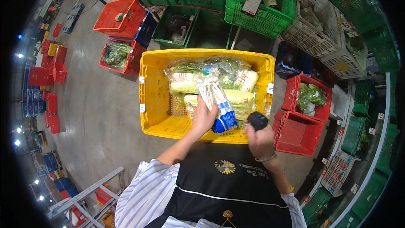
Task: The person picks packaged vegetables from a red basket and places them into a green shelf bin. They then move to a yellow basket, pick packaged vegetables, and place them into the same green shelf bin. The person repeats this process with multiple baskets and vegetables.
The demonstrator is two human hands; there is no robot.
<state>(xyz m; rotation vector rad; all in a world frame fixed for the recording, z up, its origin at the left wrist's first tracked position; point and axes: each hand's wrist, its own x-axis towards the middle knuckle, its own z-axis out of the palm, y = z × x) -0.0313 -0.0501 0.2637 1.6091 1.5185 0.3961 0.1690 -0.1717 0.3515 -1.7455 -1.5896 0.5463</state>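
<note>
My left hand (204, 115) grips a clear and blue plastic pack of long white mushrooms (210, 91), tilted over a yellow plastic crate (155, 123). Around my right hand (260, 137) the fingers are curled, and a small black device (257, 121) sits at them, over the crate's near right corner. Whether the device is held or worn on a finger I cannot tell. Wrapped napa cabbages (239, 96) lie inside the crate, beneath the mushrooms. Behind them are bagged leafy greens (186, 67) in clear plastic.
Green crates (259, 22) stand beyond the yellow one, with a phone (253, 1) leaning on one rim. Red crates (297, 133) are at the right, one holding lettuce (311, 96). At left, a red crate (118, 55) holds greens. A metal ladder (91, 193) stands at lower left.
</note>
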